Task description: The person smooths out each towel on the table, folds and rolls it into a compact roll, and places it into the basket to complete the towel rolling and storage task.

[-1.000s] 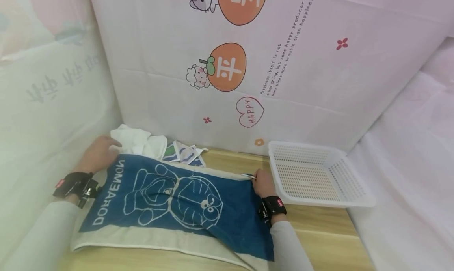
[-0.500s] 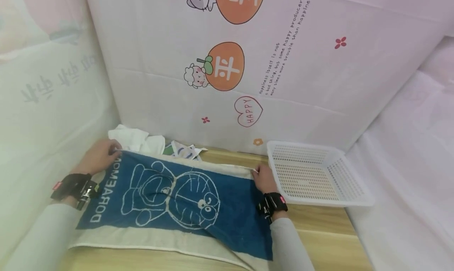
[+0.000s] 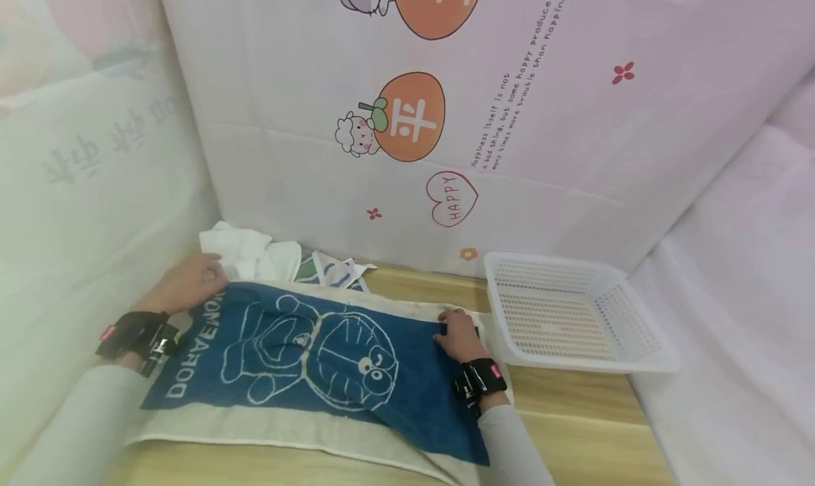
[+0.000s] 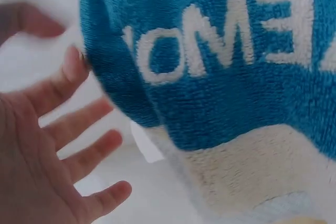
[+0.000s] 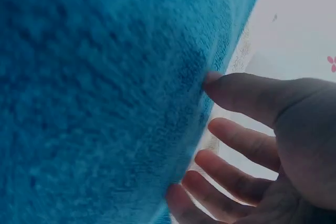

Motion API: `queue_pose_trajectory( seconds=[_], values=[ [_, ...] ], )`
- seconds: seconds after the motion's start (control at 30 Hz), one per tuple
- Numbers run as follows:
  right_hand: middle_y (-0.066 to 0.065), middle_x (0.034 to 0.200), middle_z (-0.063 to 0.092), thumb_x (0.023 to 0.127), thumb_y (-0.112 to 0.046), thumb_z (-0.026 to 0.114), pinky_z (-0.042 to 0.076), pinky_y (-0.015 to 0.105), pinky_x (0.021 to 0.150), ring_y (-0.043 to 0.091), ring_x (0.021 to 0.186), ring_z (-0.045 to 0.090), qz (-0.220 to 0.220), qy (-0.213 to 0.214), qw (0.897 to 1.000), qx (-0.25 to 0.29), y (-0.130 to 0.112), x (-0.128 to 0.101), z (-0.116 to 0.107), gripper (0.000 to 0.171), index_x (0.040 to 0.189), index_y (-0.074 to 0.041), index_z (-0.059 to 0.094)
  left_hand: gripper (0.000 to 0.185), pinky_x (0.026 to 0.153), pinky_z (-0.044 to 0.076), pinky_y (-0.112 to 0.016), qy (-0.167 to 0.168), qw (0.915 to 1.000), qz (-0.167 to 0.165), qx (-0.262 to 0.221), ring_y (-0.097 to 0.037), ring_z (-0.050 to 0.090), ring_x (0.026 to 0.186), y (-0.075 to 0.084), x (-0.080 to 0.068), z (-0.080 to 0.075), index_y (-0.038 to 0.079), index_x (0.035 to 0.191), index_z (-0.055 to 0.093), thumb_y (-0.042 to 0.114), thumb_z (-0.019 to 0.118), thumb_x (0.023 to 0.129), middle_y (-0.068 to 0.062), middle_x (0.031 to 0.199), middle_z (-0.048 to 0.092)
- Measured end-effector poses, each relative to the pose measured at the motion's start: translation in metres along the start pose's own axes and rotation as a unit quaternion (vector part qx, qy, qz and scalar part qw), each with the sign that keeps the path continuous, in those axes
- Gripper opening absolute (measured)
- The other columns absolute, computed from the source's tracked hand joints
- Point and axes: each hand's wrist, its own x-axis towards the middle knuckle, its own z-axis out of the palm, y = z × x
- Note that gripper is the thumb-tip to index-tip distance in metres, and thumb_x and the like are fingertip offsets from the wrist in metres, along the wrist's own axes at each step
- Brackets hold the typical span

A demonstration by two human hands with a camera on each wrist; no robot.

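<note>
See a blue towel (image 3: 318,369) on the counter (image 3: 586,433), stretching the long way from the left hand (image 3: 185,286), at its far left corner, to the right hand (image 3: 463,337), touching its far right end. Both spread, gripping nothing. Behind the left, see white cloth (image 3: 251,252), then patterned cloth (image 3: 331,271); close on the right, a white basket (image 3: 554,323).

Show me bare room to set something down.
Bare table: a patch in front of the basket, right of the towel; a narrow strip behind the towel, from patterned cloth to basket. The basket looks empty too. Crowded: far-left corner, with white cloth, patterned cloth and left hand.
</note>
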Motion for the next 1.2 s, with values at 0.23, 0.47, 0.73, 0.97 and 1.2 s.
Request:
queue_pose_trajectory(
  seconds=[0.23, 0.47, 0.73, 0.97, 1.2],
  values=[
    [0.028, 0.123, 0.061, 0.089, -0.004, 0.075, 0.049, 0.055, 0.098, 0.045, 0.118, 0.057, -0.005, -0.008, 1.0, 0.004, -0.003, -0.005, -0.001, 0.036, 0.121, 0.008, 0.064, 0.04, 0.096, 0.046, -0.067, -0.027, 0.9995, -0.001, -0.013, -0.054, 0.057, 0.116, -0.01, 0.002, 0.002, -0.011, 0.132, 0.053, 0.012, 0.053, 0.099, -0.035, 0.124, 0.061],
    [0.027, 0.122, 0.062, 0.089, -0.004, 0.076, 0.05, 0.053, 0.099, 0.044, 0.117, 0.058, -0.007, -0.002, 1.0, 0.002, -0.005, -0.007, -0.004, 0.038, 0.122, 0.009, 0.064, 0.024, 0.078, 0.052, -0.047, -0.015, 0.9982, 0.058, 0.003, -0.026, 0.062, 0.083, -0.003, -0.01, 0.001, 0.002, 0.094, 0.07, 0.018, 0.08, 0.08, -0.01, 0.09, 0.07],
    [0.027, 0.123, 0.063, 0.089, -0.005, 0.075, 0.049, 0.053, 0.1, 0.043, 0.119, 0.058, -0.008, -0.008, 1.0, -0.007, -0.002, -0.009, -0.002, 0.038, 0.123, 0.009, 0.064, 0.019, 0.075, 0.05, -0.04, 0.023, 0.9974, 0.057, -0.038, -0.024, 0.059, 0.084, 0.002, -0.024, -0.003, 0.002, 0.095, 0.064, 0.017, 0.074, 0.089, -0.011, 0.091, 0.067],
    [0.027, 0.127, 0.061, 0.09, -0.007, 0.075, 0.048, 0.054, 0.102, 0.043, 0.122, 0.056, -0.004, -0.004, 1.0, -0.014, 0.001, -0.01, 0.003, 0.039, 0.125, 0.007, 0.064, 0.035, 0.079, 0.048, -0.06, 0.136, 0.9903, -0.028, -0.01, -0.043, 0.059, 0.097, -0.012, -0.008, -0.013, -0.003, 0.11, 0.061, 0.031, 0.06, 0.101, -0.03, 0.11, 0.061],
    [0.029, 0.135, 0.056, 0.093, -0.008, 0.072, 0.044, 0.056, 0.106, 0.046, 0.129, 0.052, -0.011, -0.014, 1.0, -0.02, 0.005, -0.008, 0.007, 0.043, 0.131, 0.006, 0.06, 0.042, 0.091, 0.04, -0.073, 0.188, 0.9787, -0.082, -0.009, -0.06, 0.043, 0.116, -0.017, 0.018, 0.013, -0.012, 0.127, 0.051, 0.011, 0.06, 0.093, -0.042, 0.13, 0.042]
  ],
)
